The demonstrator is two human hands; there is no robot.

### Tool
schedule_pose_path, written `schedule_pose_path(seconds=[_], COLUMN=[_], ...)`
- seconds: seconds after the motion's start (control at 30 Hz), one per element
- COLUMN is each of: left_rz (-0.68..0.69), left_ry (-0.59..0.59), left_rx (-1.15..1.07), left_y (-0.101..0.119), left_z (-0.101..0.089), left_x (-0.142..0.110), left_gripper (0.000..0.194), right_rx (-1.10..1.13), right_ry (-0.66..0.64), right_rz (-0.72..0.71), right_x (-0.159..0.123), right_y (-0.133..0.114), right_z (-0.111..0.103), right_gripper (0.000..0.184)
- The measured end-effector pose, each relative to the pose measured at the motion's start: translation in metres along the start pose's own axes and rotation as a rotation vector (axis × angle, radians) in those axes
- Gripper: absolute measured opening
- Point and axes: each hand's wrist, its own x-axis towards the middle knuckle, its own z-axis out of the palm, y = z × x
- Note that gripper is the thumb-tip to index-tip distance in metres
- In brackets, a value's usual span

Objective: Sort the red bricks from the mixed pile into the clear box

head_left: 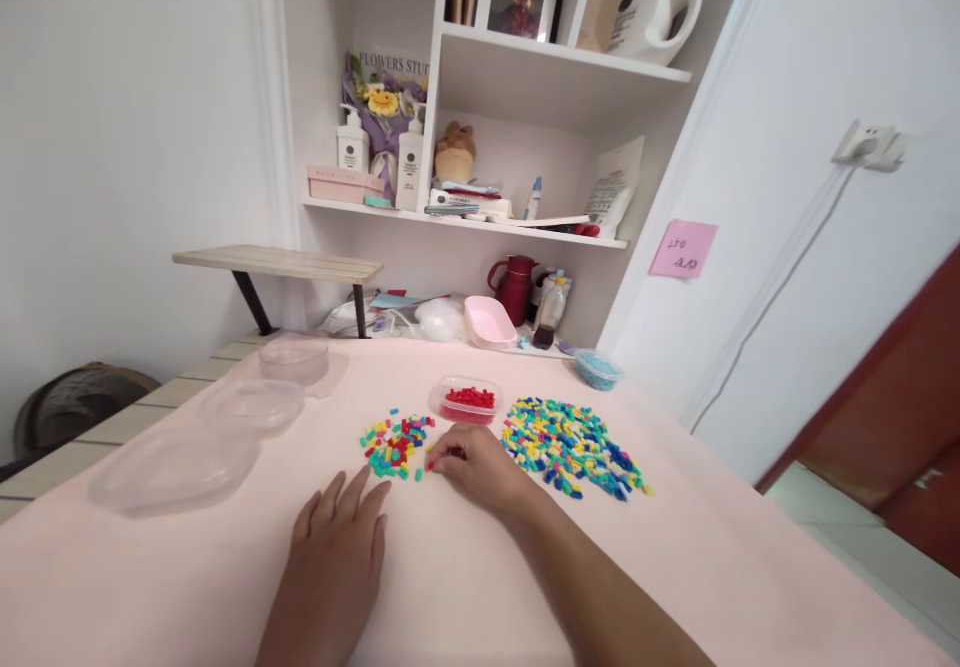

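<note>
My right hand [480, 462] is pinched over the table at the right edge of a small pile of mixed coloured pieces [397, 442]. A bit of red shows at its fingertips, probably a small red piece [431, 466]. My left hand [337, 547] lies flat with fingers stretched out, just in front of that pile, holding nothing. Behind my right hand stands a clear plastic box [442, 412] with red pieces [471, 397] in it. A larger spread of blue, green, yellow and white pieces [570, 442] lies to the right.
Several clear containers [251, 405] stand along the table's left side. A tub of light-blue pieces [598, 369] sits at the far right corner. Behind the pink tabletop [465, 587] are a pink basket [489, 322], a dark red jug [514, 289] and a bottle [551, 312] under shelves.
</note>
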Motion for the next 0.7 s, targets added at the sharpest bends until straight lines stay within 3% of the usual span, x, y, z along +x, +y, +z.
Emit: schedule_pose_path(seconds=[0.1,0.27,0.33,0.47,0.7], left_rz=[-0.003,-0.017,-0.021,-0.036,-0.023], left_ry=[-0.007,-0.030,-0.039,-0.066,-0.040], left_rx=[0.003,-0.010,-0.015,-0.006,-0.040], left_y=[0.000,0.001,0.002,0.003,-0.002], left_z=[0.000,-0.002,-0.002,-0.004,0.003], left_x=[0.000,0.001,0.001,0.003,0.004], left_gripper=[0.051,0.051,0.052,0.052,0.051], right_rx=[0.070,0.119,0.045,-0.103,-0.090], right_ry=[0.098,0.544,0.639,0.671,0.675], right_rz=[-0.014,0.043,0.084,0.075,0.056], right_x=[0.003,0.014,0.017,0.021,0.022], right_y=[0.001,0.015,0.024,0.039,0.043], right_z=[-0.011,-0.036,-0.043,-0.047,-0.046], right_gripper=[0.015,0.019,0.022,0.024,0.030])
